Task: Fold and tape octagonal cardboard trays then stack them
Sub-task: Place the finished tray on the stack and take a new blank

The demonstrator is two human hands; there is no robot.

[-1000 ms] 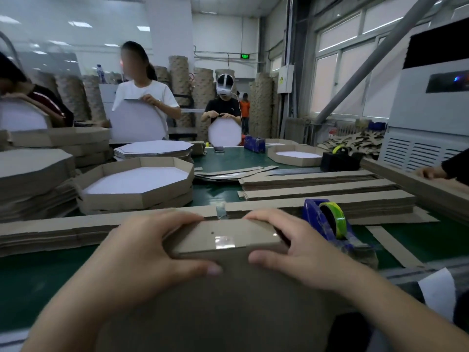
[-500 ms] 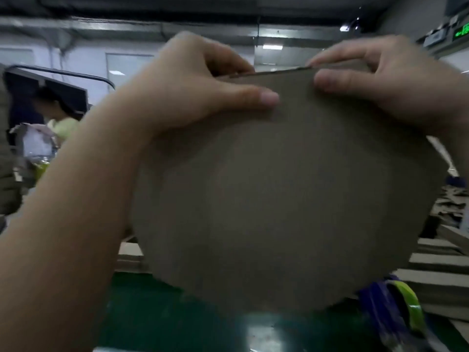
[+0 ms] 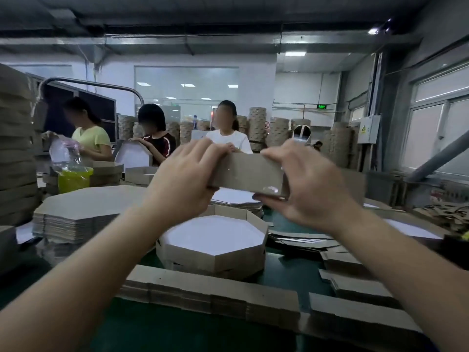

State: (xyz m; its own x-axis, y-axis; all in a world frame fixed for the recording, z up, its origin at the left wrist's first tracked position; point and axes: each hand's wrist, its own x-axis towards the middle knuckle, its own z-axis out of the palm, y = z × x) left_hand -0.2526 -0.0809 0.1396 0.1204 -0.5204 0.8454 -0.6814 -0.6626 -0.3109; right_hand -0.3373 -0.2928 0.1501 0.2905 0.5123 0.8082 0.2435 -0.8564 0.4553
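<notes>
**Tray (image 3: 250, 177) tipped edge-on since 0.5 s ago: stacking pending**

Underside no longer faces cam; I see one taped side wall, held up above the finished stack (image 3: 213, 240) on the green bench (image 3: 291, 275). L hand (image 3: 182, 184) and R hand (image 3: 307, 189) each grip an end, fingers curled round the wall. Advice: lower it level, match corners w/ the tray below, let go both ends together; keep off the tape patch (image 3: 270, 189).

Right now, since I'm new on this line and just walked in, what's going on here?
A person holds a folded cardboard tray up, left hand and right hand gripping its ends; tape shines on its side wall. It is in the air over the stack of finished trays on the green table, not yet set down. Workers opposite handle cardboard too.
</notes>
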